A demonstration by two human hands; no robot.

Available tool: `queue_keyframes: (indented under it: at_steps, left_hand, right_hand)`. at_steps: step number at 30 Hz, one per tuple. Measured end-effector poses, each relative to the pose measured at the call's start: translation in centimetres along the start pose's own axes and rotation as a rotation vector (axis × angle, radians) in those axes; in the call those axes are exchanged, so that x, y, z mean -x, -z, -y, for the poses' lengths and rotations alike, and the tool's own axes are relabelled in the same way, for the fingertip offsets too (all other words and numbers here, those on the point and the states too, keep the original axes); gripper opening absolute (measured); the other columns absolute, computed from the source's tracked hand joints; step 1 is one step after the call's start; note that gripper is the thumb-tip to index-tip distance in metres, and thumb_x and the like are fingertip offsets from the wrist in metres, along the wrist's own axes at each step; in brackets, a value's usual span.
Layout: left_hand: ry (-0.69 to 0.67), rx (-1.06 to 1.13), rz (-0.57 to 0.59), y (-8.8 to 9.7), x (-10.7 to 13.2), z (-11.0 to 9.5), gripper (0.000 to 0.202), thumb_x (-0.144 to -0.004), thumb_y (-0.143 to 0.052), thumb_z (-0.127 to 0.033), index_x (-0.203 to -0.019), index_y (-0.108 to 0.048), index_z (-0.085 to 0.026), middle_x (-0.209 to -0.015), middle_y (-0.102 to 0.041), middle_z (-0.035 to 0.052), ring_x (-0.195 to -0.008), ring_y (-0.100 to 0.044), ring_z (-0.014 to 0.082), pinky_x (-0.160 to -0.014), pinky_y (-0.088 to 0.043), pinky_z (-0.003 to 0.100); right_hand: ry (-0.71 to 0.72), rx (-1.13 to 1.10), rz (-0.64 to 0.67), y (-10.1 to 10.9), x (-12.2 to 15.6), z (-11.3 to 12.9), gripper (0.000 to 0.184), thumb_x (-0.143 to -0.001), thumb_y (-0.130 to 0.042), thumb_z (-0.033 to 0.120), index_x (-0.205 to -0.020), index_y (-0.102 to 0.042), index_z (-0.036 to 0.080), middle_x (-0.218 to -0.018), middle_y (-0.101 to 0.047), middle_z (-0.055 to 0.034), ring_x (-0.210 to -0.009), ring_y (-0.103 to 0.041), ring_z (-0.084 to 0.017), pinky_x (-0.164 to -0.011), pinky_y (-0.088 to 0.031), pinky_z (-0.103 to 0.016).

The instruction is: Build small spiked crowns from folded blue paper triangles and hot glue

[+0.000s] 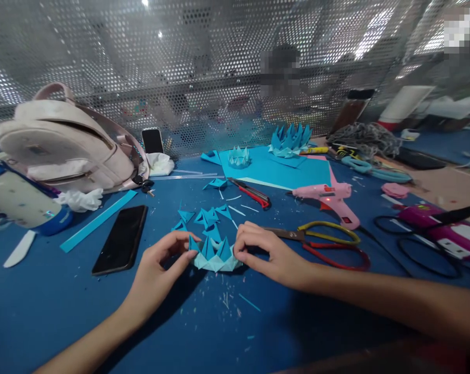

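A ring of folded paper (217, 259), pale aqua below with darker blue points on top, is between my two hands just above or on the blue table. My left hand (168, 259) pinches a blue point at its left side between thumb and fingers. At the opposite side, my right hand (268, 252) has its curled fingers closed on the ring's edge; its fingertips are partly hidden. Right behind the ring lie several loose blue folded paper pieces (207, 217). Scissors (321, 236) with yellow and red handles rest beyond my right hand.
A pink glue gun (328, 196) and a red utility knife (254, 195) lie behind. Blue paper sheets (258, 171) carry a smaller paper ring (239, 157) and a taller one (289, 140). Leftward are a phone (120, 240), a blue strip (98, 221), a bottle (20, 197) and a backpack (71, 143).
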State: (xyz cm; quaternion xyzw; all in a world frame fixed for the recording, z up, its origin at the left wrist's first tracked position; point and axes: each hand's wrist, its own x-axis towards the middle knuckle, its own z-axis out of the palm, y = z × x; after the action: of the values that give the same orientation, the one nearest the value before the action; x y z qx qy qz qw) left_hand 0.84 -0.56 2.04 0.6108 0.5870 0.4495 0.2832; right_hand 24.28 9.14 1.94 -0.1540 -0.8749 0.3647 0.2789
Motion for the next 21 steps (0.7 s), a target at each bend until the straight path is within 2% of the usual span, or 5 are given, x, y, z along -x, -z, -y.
queue_keyframes:
  at_steps: [2,7,11,17,21]
  left_hand:
    - [0.003,0.03,0.002,0.0,0.0,0.1,0.023,-0.095,-0.053,-0.033,-0.11,-0.067,-0.023,-0.07,-0.06,-0.0035,-0.06,-0.053,0.0099,-0.06,-0.043,0.021]
    - [-0.007,0.14,-0.105,0.3,-0.3,0.1,0.031,-0.1,-0.044,-0.034,-0.125,-0.06,-0.025,-0.109,-0.067,0.0025,-0.064,-0.054,0.0095,-0.071,-0.048,0.025]
    - [-0.04,0.053,-0.15,0.6,-0.2,-0.1,0.027,-0.099,-0.048,-0.034,-0.121,-0.062,-0.026,-0.103,-0.067,0.0011,-0.063,-0.05,0.0099,-0.064,-0.045,0.022]
    - [-0.204,-0.068,0.006,0.4,0.4,-0.2,0.02,-0.098,-0.049,-0.026,-0.11,-0.066,-0.027,-0.102,-0.067,0.0003,-0.072,-0.057,0.0111,-0.066,-0.044,0.022]
    - [-0.276,-0.126,0.046,0.4,0.3,-0.2,0.022,-0.099,-0.046,-0.022,-0.106,-0.067,-0.025,-0.096,-0.07,0.0014,-0.084,-0.063,0.0144,-0.072,-0.046,0.023]
  right_hand:
    - [-0.002,-0.003,-0.007,0.0,0.1,-0.1,0.018,-0.097,-0.052,0.021,-0.08,-0.057,0.017,-0.079,-0.055,-0.0005,-0.078,-0.047,-0.015,-0.078,-0.038,-0.031]
    - [-0.017,-0.005,-0.039,0.1,0.2,-0.2,0.019,-0.098,-0.053,0.024,-0.08,-0.057,0.018,-0.08,-0.058,-0.0004,-0.078,-0.048,-0.015,-0.079,-0.038,-0.032]
    - [0.027,0.038,-0.059,0.1,0.3,0.0,0.021,-0.099,-0.051,0.026,-0.081,-0.058,0.018,-0.079,-0.059,-0.0019,-0.079,-0.049,-0.016,-0.077,-0.039,-0.032]
    - [0.21,0.303,0.008,-0.5,0.9,0.6,0.018,-0.097,-0.056,0.027,-0.087,-0.068,0.019,-0.082,-0.065,-0.0039,-0.078,-0.051,-0.016,-0.073,-0.036,-0.032]
    - [0.314,0.313,0.105,-0.8,1.2,0.7,0.018,-0.098,-0.054,0.023,-0.102,-0.07,0.019,-0.091,-0.071,-0.0043,-0.082,-0.053,-0.017,-0.074,-0.038,-0.032]
